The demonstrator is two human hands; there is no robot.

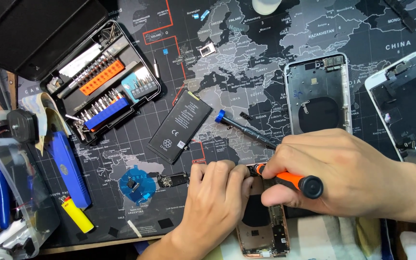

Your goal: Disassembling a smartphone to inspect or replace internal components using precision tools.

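Right hand (343, 168): closed around an orange-and-black screwdriver (292, 181), tip down at the top of the phone shell.
Left hand (215, 200): fingers curled, pressing on the upper left edge of the same shell, holding it steady.
Phone shell (263, 226): rose-gold, opened, lying flat at the near edge of the bench, directly under both hands, partly hidden by them. Judged light, stiff, thin-walled; inner parts and screws small and fragile. Best held by the side rails, not the exposed inside.
Second driver (246, 129): blue-capped, black, lying just beyond the hands.
Battery (180, 126): black, flat, left of that driver.
Silver shell (318, 94): empty, beyond the right hand.
Bit case (99, 82): open, toward the far left corner.
Lighter (77, 214): yellow, near left edge.
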